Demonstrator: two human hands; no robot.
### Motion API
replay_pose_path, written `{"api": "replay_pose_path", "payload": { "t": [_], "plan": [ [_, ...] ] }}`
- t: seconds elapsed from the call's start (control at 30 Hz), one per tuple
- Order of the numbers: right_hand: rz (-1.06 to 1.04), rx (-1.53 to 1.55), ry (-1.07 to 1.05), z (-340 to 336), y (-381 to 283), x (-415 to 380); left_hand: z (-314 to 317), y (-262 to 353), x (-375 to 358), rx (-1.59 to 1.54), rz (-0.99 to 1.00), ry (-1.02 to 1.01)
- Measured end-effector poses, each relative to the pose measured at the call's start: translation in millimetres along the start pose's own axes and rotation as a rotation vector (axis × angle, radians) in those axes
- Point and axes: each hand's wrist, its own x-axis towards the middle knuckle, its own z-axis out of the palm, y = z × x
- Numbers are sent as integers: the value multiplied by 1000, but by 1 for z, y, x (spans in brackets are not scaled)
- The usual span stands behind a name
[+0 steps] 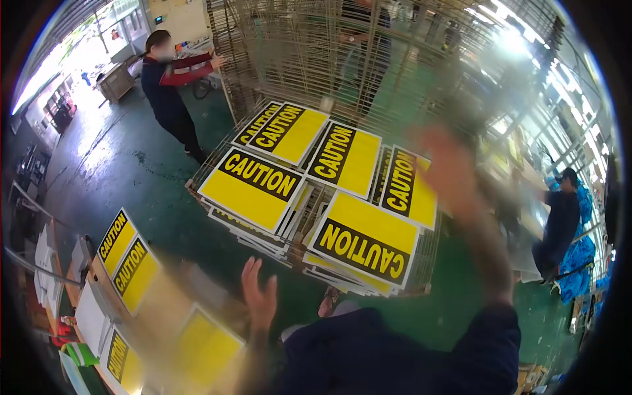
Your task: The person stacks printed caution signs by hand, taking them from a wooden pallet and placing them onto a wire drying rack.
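Note:
Yellow-and-black caution signs [247, 191] lie in stacks on a wire rack shelf [428, 263] in front of me. The nearest right stack has a caution sign [365, 240] on top, its lettering the other way up from the others. My left hand [259, 294] is raised near the shelf's front edge, fingers apart, holding nothing. Smeared by motion, my right hand [447, 174] is up beside the right-hand caution sign [407, 187]; whether it touches anything cannot be made out.
Raised wire shelves [283, 59] stand above and behind the signs. A person [168, 92] at left has both hands on the rack; another person [559, 217] is at right. More caution signs [128, 260] lie on a table [174, 286] at lower left.

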Motion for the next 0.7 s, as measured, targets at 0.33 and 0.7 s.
{"api": "replay_pose_path", "payload": {
  "t": [0.33, 0.7],
  "plan": [
    [-17, -466, 363, 65, 180, 114, 185, -78, -3, -1007, -1006, 143],
    [974, 309, -332, 170, -17, -280, 108, 12, 85, -68, -24, -48]
  ]
}}
